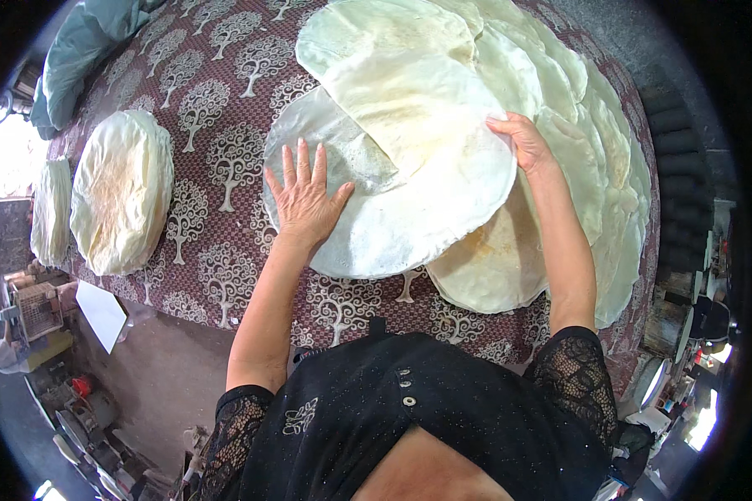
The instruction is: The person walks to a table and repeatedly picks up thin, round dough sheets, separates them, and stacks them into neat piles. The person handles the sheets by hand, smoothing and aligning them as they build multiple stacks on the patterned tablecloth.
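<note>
Spread fingers of my left hand (306, 197) rest flat on the left part of a large, thin, round pale sheet (376, 232), perhaps flatbread or dough. My right hand (522, 141) pinches the right edge of a sheet between thumb and fingers. This sheet is partly folded or overlapped at the middle; the exact layering is hard to tell. Many similar sheets (608, 163) lie fanned and overlapping to the right, with a browner one (498, 263) under my right forearm. All lie on a cloth with white tree patterns (229, 156).
Two stacks of folded pale sheets, a larger one (122, 194) and a narrower one (51, 210), lie at the cloth's left. A grey-green fabric bundle (78, 59) is at the upper left. A white angular panel (101, 315) is near the lower left edge. A person sits far left.
</note>
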The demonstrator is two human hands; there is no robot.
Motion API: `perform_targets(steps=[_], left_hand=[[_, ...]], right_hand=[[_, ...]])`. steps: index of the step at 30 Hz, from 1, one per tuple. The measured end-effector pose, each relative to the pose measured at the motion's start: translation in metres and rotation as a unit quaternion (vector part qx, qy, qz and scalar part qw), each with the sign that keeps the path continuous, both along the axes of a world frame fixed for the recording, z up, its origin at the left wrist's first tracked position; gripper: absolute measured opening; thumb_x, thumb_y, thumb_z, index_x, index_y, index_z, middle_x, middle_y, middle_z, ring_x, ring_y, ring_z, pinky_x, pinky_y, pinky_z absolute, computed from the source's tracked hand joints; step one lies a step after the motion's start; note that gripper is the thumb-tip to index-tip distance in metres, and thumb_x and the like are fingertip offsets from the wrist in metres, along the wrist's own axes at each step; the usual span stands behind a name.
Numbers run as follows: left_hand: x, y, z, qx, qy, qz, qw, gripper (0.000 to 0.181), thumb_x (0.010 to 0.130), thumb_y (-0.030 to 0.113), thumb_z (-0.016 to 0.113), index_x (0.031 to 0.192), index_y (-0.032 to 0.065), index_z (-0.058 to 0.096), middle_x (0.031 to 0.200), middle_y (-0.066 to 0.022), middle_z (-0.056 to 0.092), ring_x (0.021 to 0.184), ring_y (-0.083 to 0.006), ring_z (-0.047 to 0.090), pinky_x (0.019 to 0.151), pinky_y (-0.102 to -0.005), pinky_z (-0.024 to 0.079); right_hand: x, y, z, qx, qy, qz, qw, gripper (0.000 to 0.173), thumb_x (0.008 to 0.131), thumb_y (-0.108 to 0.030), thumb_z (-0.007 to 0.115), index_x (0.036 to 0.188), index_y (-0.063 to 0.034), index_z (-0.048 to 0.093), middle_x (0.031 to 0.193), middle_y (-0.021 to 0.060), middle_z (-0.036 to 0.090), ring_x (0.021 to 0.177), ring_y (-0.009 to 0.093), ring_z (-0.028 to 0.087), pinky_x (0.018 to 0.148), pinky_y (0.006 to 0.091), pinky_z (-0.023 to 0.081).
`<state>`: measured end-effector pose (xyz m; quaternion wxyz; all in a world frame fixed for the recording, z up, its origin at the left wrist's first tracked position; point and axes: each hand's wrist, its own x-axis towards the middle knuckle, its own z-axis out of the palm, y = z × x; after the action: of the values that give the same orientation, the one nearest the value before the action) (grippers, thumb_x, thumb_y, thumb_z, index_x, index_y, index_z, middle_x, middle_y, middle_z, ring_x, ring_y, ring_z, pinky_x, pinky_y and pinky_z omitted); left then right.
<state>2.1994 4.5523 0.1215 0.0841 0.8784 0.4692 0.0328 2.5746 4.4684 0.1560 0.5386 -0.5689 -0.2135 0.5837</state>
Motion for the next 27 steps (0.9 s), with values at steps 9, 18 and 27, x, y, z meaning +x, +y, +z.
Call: perform_targets(steps=[9, 18, 27], left_hand=[[-0.003, 0.002, -0.003, 0.029, -0.012, -0.027, 0.999, 0.083, 0.083, 0.062, 0.051, 0.146, 0.0121, 0.030, 0.155, -0.0121, 0.016, 0.144, -0.0337, 0.007, 0.111, -0.0590, -0.004], [-0.006, 0.001, 0.003, 0.015, -0.017, -0.039, 0.999, 0.082, 0.081, 0.060, 0.053, 0.144, 0.0106, 0.033, 0.154, -0.0137, 0.020, 0.143, -0.0362, 0.008, 0.110, -0.0619, -0.003], [-0.011, 0.003, 0.002, -0.010, -0.022, -0.032, 0.999, 0.081, 0.081, 0.059, 0.054, 0.144, 0.0115, 0.033, 0.154, -0.0148, 0.017, 0.143, -0.0357, 0.006, 0.110, -0.0595, -0.002]], right_hand=[[0.077, -0.018, -0.013, -0.009, -0.021, -0.054, 0.998, 0.033, 0.082, -0.003, 0.064, 0.112, 0.0058, 0.055, 0.103, 0.0128, 0.066, 0.092, 0.020, 0.066, 0.085, 0.0329, 0.053], [0.161, -0.006, 0.051, -0.034, -0.119, -0.038, 0.992, 0.029, 0.079, -0.005, 0.066, 0.106, 0.0027, 0.060, 0.098, 0.0112, 0.067, 0.087, 0.021, 0.066, 0.081, 0.0344, 0.053], [0.265, -0.042, 0.141, -0.040, -0.477, -0.151, 0.865, 0.018, 0.079, -0.012, 0.066, 0.090, 0.0017, 0.063, 0.084, 0.0072, 0.065, 0.077, 0.020, 0.063, 0.069, 0.0363, 0.049]])
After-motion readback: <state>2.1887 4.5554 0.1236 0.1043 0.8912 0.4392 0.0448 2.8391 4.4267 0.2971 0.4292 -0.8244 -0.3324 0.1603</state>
